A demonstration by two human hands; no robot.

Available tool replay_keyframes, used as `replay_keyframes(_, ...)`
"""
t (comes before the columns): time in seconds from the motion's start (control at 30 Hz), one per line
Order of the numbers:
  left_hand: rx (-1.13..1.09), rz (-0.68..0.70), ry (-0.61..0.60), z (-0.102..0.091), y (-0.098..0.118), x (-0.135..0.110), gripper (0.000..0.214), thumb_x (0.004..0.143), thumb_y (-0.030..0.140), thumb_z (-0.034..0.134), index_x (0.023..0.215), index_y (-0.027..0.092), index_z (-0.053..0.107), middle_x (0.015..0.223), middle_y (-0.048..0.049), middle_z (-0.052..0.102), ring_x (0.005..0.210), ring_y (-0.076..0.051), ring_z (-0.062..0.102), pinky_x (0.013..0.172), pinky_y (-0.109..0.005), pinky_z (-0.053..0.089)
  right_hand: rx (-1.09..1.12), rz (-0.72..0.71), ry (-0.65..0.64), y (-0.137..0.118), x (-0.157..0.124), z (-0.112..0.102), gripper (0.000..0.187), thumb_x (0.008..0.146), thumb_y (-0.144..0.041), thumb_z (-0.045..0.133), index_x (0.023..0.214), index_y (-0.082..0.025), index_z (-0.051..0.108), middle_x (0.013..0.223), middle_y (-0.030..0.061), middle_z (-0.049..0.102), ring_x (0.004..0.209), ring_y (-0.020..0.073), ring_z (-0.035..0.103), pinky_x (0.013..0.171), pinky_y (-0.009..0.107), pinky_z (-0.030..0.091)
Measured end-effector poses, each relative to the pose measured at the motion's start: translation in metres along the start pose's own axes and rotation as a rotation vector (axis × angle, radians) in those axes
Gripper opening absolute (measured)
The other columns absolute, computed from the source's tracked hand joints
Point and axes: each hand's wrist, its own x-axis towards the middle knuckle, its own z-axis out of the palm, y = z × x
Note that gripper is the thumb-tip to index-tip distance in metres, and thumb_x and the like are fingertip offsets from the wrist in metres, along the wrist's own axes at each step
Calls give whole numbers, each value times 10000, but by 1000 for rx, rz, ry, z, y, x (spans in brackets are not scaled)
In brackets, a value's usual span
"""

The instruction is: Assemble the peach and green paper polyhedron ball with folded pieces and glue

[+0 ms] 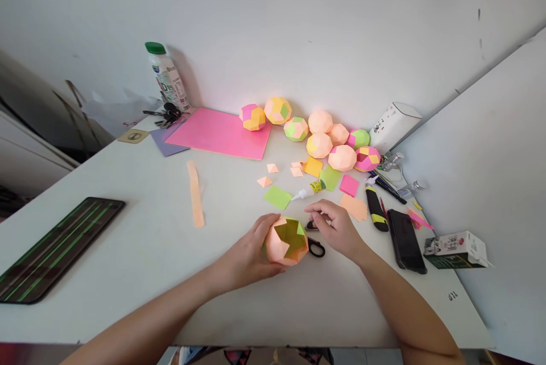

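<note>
My left hand [249,251] is wrapped round a hollow paper ball [279,244] in peach and light green. A jagged opening in the ball faces up and to the right. My right hand [336,228] hovers just right of the ball, its fingers loosely curled, index fingertip and thumb apart, with nothing visible between them. Scissors [316,248] with black handles lie beneath it, partly hidden. A glue bottle [313,188] with a white nozzle lies just beyond this hand. Small peach paper diamonds [265,182] and a green paper piece [278,198] are farther back.
Several finished paper balls [319,145] stand along the wall. A pink sheet [219,135], a peach strip [195,194] and a dark tablet-like panel [60,248] lie leftward. To the right are a box cutter [376,208], a phone [406,241] and a drink carton [455,249].
</note>
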Motion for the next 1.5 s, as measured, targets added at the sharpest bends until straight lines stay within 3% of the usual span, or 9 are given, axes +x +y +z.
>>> replay_keyframes(0.2, -272, -216, -1, -5, 0, 5, 859, 686, 324, 767, 1391, 236, 284, 1390, -139, 456, 1270, -322, 462, 1020, -445, 432, 72, 39, 87, 25, 11, 17, 211, 898, -301, 482, 959, -182, 645, 836, 45, 637, 678, 138, 610, 602, 267, 512)
replay_keyframes(0.4, -428, -193, -26, -8, -4, 12, 861, 684, 338, 785, 1383, 234, 293, 1400, -142, 458, 1304, -298, 441, 1062, -431, 392, 172, 23, 153, 45, 8, 34, 254, 917, -380, 474, 955, -174, 617, 735, 17, 595, 544, 110, 549, 497, 232, 470)
replay_keyframes(0.53, -479, -154, -95, -10, -5, 13, 794, 704, 321, 780, 1359, 248, 339, 1362, -121, 496, 1286, -286, 461, 1062, -439, 385, 213, -19, 143, 51, 10, 32, 264, 920, -396, 470, 954, -173, 606, 734, 17, 595, 530, 107, 544, 486, 237, 472)
replay_keyframes(0.73, -604, -130, -297, -8, -8, 10, 839, 689, 328, 805, 1374, 246, 327, 1400, -139, 465, 1301, -310, 445, 1069, -473, 361, 206, -75, 51, 17, 7, 7, 162, 870, -316, 555, 959, -195, 616, 903, 57, 630, 745, 148, 596, 620, 269, 514)
replay_keyframes(0.8, -652, -122, -389, -5, -7, 7, 832, 696, 334, 803, 1379, 256, 334, 1421, -140, 447, 1310, -321, 438, 1076, -493, 347, 126, -174, -103, -4, 0, -1, 238, 816, -268, 612, 1045, -203, 602, 1024, 78, 620, 867, 178, 594, 706, 302, 521)
replay_keyframes(0.9, -722, -107, -491, -2, -6, 4, 796, 704, 326, 803, 1371, 282, 371, 1413, -124, 466, 1299, -323, 458, 1065, -496, 358, -55, -171, -336, -31, -14, -8, 437, 759, -236, 675, 1180, -217, 561, 1213, 106, 573, 1124, 253, 530, 874, 366, 489)
replay_keyframes(1.0, -728, -95, -529, 1, -7, 2, 809, 700, 315, 811, 1385, 290, 380, 1420, -120, 464, 1305, -325, 451, 1068, -491, 352, -190, -84, -464, -44, -25, -7, 440, 754, -196, 654, 1180, -214, 546, 1186, 99, 583, 1089, 259, 542, 887, 386, 471)
replay_keyframes(1.3, -634, -159, -544, 10, -4, -5, 863, 698, 386, 803, 1410, 214, 348, 1436, -166, 428, 1315, -355, 415, 1068, -491, 333, -489, -49, -456, -34, -30, 15, 246, 771, -150, 581, 1016, -141, 564, 977, 93, 608, 828, 203, 559, 637, 280, 393)
replay_keyframes(1.5, -776, -177, -571, 8, 1, -3, 748, 772, 444, 729, 1400, 223, 388, 1355, -136, 516, 1225, -333, 499, 982, -437, 401, -416, -41, -351, -27, -29, 16, 58, 789, -111, 536, 782, -159, 569, 767, 25, 610, 649, 129, 507, 570, 238, 319)
